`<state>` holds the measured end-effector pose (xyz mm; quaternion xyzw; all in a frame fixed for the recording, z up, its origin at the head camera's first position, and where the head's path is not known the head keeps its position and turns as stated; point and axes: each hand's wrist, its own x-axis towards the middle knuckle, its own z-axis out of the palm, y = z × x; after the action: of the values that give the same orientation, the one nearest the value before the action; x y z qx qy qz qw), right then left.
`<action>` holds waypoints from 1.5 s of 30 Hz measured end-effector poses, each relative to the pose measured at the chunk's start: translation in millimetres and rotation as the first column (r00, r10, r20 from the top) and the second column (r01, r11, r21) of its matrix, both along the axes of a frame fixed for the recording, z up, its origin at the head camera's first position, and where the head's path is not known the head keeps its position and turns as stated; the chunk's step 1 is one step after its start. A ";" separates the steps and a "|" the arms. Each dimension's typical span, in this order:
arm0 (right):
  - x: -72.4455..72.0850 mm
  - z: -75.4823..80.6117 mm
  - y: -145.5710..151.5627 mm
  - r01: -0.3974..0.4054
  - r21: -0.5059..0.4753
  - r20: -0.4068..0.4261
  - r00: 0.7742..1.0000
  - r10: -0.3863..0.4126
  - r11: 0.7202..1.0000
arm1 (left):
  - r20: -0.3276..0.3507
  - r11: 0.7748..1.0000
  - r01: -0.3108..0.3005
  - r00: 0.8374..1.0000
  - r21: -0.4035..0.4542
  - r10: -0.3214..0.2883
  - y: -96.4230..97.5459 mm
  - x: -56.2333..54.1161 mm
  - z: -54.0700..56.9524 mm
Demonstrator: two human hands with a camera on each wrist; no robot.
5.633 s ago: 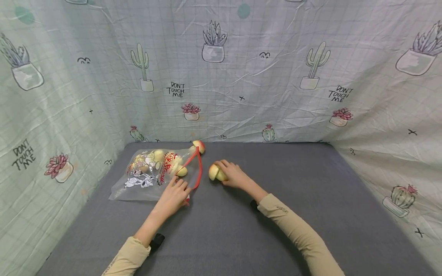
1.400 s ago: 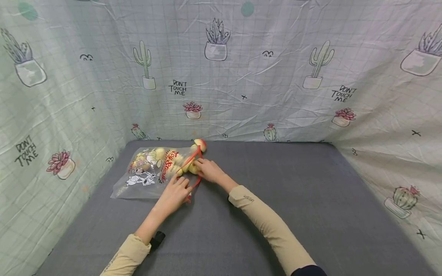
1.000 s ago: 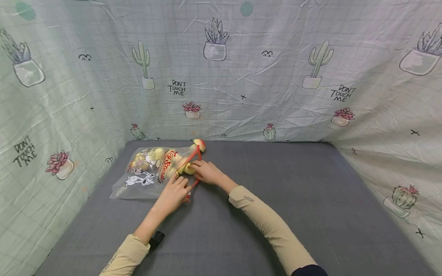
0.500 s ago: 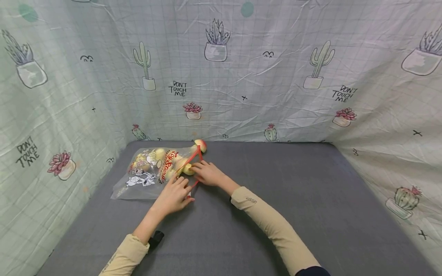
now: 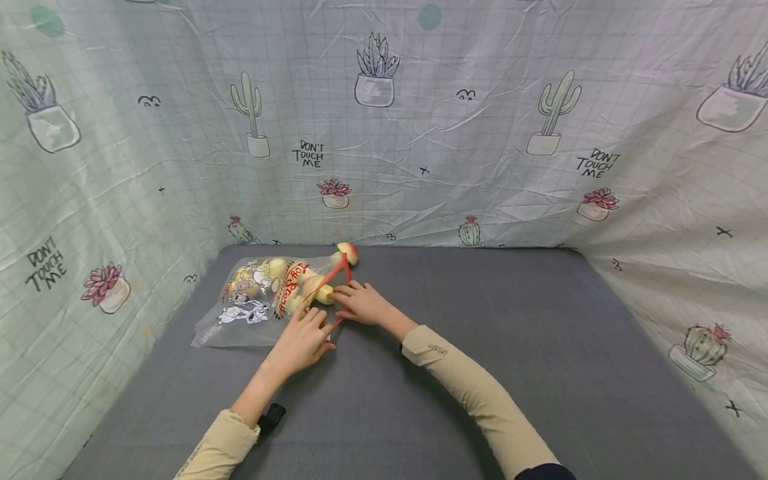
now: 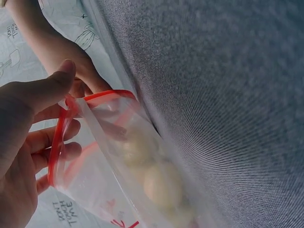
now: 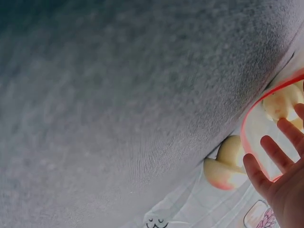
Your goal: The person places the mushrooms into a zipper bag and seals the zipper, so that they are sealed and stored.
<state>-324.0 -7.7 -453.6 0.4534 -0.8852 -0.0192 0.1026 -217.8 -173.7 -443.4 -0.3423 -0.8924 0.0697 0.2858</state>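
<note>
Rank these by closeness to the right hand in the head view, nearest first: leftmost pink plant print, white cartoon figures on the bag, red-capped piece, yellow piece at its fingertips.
1. Yellow piece: just left of the right hand.
2. Red-capped piece: beyond, by the bag's far corner.
3. White cartoon figures: left, on the bag.
4. Pink plant print: far left, on the curtain.

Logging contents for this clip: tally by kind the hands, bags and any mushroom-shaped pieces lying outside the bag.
Left hand, right hand: 2 hands
Bag: 1
Mushroom-shaped piece outside: 1
Total: 4
Bagged pieces overlap too much to count.
</note>
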 end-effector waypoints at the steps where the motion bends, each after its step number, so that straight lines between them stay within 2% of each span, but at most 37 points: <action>1: 0.0 0.0 -0.7 -0.005 -0.001 -0.006 1.000 0.005 1.000 | -0.003 1.000 -0.001 1.000 0.001 0.001 -0.1 0.2 -0.2; 11: -0.6 -2.6 -9.2 -0.004 0.052 -0.067 0.998 0.008 0.999 | -0.006 0.998 -0.038 0.999 0.040 0.038 -0.7 0.8 1.1; 17: 1.7 -3.1 -13.7 -0.001 0.108 -0.117 0.993 0.014 0.994 | -0.071 0.998 -0.043 0.996 0.039 0.046 -5.8 -1.4 4.2; 18: -3.1 -7.9 -14.1 -0.015 0.103 -0.140 0.990 0.030 0.995 | -0.082 0.998 -0.048 0.995 0.037 0.051 -7.1 -1.7 5.3; 23: -2.8 -4.5 -17.7 -0.012 0.139 -0.165 0.986 0.036 0.990 | -0.086 0.995 -0.090 0.992 0.041 0.094 -13.1 -1.5 9.5; 25: 3.6 2.1 -19.7 0.003 0.161 -0.150 0.988 0.021 0.987 | -0.082 0.993 -0.106 0.991 0.050 0.110 -15.4 -1.2 9.8; 29: 5.9 3.1 -24.0 0.019 0.181 -0.151 0.989 0.009 0.983 | -0.092 0.991 -0.122 0.988 0.050 0.126 -18.9 -1.2 10.0; 37: 4.4 5.9 -32.8 0.054 0.228 -0.134 0.991 -0.024 0.972 | -0.100 0.991 -0.124 0.987 0.041 0.127 -20.9 -1.5 12.8; 45: 6.2 7.5 -40.0 0.113 0.305 -0.131 0.989 -0.076 0.946 | -0.133 0.995 -0.099 0.986 0.034 0.102 -23.5 -1.1 12.8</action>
<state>-317.8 -47.7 -446.0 0.4191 -0.8841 -0.1903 0.0806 -218.9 -197.2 -430.6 -0.2875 -0.8881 0.0949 0.3458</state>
